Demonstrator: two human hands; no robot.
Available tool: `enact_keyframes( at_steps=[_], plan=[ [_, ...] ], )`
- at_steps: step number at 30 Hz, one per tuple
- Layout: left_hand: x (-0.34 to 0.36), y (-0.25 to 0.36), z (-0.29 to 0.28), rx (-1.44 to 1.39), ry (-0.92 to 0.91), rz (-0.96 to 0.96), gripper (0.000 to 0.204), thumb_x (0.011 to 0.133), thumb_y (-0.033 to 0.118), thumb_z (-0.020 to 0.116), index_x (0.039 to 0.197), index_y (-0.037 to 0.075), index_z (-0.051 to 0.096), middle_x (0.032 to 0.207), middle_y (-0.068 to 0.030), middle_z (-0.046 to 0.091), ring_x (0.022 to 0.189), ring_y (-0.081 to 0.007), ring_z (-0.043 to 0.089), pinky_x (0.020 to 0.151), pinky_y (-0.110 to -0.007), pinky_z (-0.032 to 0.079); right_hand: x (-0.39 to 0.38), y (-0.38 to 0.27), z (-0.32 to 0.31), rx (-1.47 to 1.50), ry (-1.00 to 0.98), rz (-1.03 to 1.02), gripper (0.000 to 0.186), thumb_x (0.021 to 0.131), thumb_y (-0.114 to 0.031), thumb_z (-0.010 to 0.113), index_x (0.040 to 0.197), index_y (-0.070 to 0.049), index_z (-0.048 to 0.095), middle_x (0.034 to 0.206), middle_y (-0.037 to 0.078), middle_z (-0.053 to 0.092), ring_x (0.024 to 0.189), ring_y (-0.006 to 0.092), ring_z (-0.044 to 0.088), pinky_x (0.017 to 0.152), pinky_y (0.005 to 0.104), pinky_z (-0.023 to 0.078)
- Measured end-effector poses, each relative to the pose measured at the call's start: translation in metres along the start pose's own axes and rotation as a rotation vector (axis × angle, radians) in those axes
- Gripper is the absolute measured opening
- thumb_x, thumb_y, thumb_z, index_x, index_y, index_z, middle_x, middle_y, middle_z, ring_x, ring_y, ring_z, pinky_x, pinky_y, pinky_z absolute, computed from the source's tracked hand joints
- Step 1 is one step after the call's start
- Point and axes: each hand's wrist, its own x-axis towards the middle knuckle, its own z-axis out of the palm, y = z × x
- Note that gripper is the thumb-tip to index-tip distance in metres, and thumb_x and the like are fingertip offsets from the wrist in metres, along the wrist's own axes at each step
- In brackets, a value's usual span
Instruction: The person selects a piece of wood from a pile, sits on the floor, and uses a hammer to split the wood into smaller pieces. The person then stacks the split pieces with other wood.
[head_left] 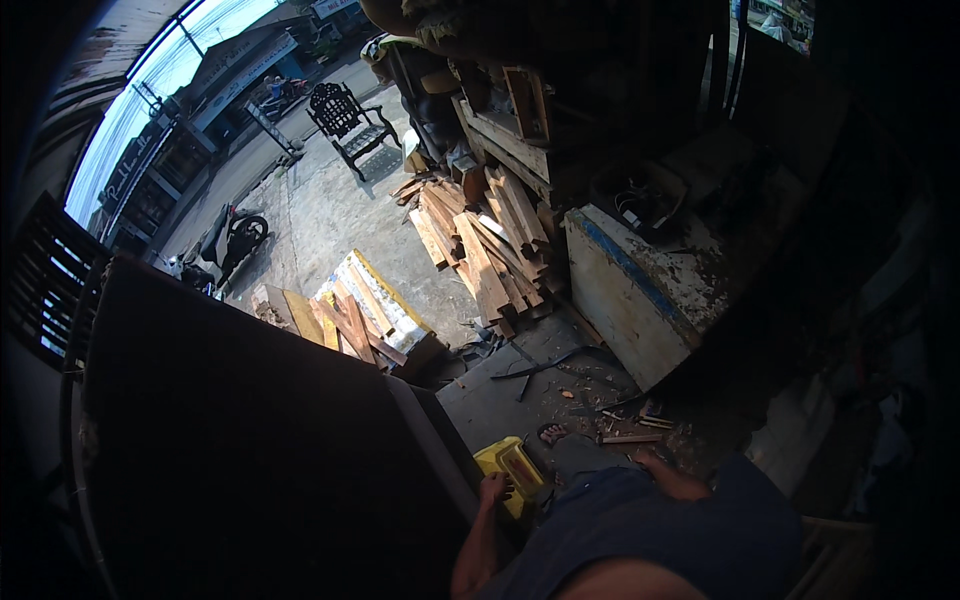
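My left hand (494, 487) is at the near left side of a yellow plastic container (513, 468), its fingers curled over the edge. The container has boxy sides and a reddish-brown panel on its face; its contents cannot be made out. My right hand (650, 460) hangs low beside my leg, over the littered floor. Its fingers are too dark and small to read, and anything in them is hidden. Beside the container, my sandalled foot (551, 433) rests on the floor.
A dark panel (250, 420) fills the left. Ahead lie a wood pile (485, 265) and planks (355, 315) on a yellow-edged block. A worn workbench (625, 295) stands right. Scraps and strips (545, 368) litter the floor. Outside are a carved chair (350, 125) and a motorbike (225, 245).
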Motion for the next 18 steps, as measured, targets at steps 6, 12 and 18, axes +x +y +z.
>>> enact_keyframes(
  at_steps=[6, 12, 18],
  plan=[
    [-0.043, -0.108, 0.054, 0.531, -0.029, -0.066, 0.051, 0.092, 0.038, 0.056, 0.128, 0.003, 0.066, 0.128, -0.0182, 0.067, 0.118, -0.0302, 0.065, 0.099, -0.04, 0.049, -0.098, 0.041, 0.029, 0.875, 0.023, 0.545, 0.031, 0.094, -0.025, 0.059, 0.116, -0.006, 0.07, 0.101, 0.013, 0.072, 0.089, 0.0274, 0.071, 0.078, 0.0439, 0.056],
    [-0.041, -0.118, 0.049, 0.378, -0.015, -0.053, 0.05, 0.093, 0.04, 0.056, 0.124, 0.003, 0.069, 0.122, -0.0171, 0.07, 0.115, -0.0318, 0.067, 0.099, -0.04, 0.05, -0.127, -0.005, -0.076, 1.195, 0.437, 0.377, 0.028, 0.096, -0.021, 0.057, 0.118, -0.005, 0.065, 0.094, 0.01, 0.071, 0.078, 0.022, 0.071, 0.066, 0.0396, 0.059],
    [0.017, -0.093, 0.012, 0.375, 0.005, -0.08, 0.046, 0.092, 0.036, 0.055, 0.122, 0.004, 0.07, 0.102, -0.0146, 0.076, 0.089, -0.029, 0.074, 0.079, -0.039, 0.058, -0.159, -0.043, -0.134, 1.134, 0.544, 0.061, 0.03, 0.099, -0.021, 0.053, 0.123, -0.005, 0.061, 0.094, 0.009, 0.07, 0.076, 0.0175, 0.071, 0.059, 0.033, 0.059]
  ],
)
